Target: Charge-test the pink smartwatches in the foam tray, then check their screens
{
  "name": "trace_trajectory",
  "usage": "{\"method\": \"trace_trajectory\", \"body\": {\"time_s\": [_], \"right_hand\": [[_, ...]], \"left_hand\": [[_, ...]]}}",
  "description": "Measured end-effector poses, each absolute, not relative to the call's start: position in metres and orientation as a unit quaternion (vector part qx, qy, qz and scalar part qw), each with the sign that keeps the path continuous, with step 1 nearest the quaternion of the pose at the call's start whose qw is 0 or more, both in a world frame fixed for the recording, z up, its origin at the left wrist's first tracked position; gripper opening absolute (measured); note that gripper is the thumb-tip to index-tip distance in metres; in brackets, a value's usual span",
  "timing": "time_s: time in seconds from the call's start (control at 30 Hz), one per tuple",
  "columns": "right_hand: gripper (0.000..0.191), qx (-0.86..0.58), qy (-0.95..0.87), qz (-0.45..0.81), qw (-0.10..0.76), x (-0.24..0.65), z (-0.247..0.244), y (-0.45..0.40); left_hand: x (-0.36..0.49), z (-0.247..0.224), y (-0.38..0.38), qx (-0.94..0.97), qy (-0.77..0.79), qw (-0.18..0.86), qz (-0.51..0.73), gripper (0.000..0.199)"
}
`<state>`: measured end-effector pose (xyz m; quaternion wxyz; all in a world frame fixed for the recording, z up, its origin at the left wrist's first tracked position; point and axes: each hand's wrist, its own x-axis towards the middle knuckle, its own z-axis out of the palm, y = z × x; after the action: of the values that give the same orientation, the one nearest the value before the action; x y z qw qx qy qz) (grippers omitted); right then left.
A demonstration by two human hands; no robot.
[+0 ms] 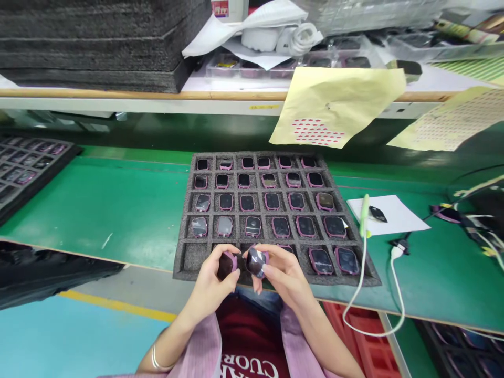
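At six o'clock on the tray (180, 258), likely slick watches (226, 266), best rim-held, are singly pinched by left hand (212, 281) and right hand (286, 272).

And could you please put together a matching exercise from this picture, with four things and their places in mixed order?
Things:
1. Foam tray
2. Bangle
3. White paper
4. Red crate

Places:
A. Below the near edge of the green bench
B. On the bench, straight ahead of the person
C. Around the left arm
D. On the bench, right of the tray

Pairs: 1-B, 2-C, 3-D, 4-A
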<state>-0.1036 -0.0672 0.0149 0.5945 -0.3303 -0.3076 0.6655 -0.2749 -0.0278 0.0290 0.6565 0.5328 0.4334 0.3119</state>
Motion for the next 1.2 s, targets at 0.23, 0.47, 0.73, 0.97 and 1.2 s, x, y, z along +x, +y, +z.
{"method": "trace_trajectory", "body": {"time_s": [0.23,0.47,0.73,0.97,1.2], "right_hand": [[0.037,-0.292,-0.308,0.687,0.589,-0.1036,0.0157,-0.0659],[0.033,-0.289,-0.297,0.687,0.597,-0.1037,0.0148,-0.0659],[0.034,-0.275,-0.297,0.684,0.606,-0.1034,0.0182,-0.0668],[0.033,-0.300,-0.284,0.681,0.605,-0.1038,0.0187,-0.0691],[0.032,-0.299,-0.294,0.672,0.610,-0.1006,0.0181,-0.0679]], "left_hand": [[-0.2738,0.0320,-0.0329,0.508,0.422,0.675,0.330,0.033],[-0.2733,0.0338,-0.0321,0.558,0.432,0.623,0.338,0.030],[-0.2748,0.0331,-0.0348,0.536,0.432,0.632,0.356,0.033],[-0.2772,0.0335,-0.0334,0.530,0.427,0.648,0.342,0.027],[-0.2813,0.0310,-0.0328,0.526,0.431,0.642,0.355,0.026]]}}
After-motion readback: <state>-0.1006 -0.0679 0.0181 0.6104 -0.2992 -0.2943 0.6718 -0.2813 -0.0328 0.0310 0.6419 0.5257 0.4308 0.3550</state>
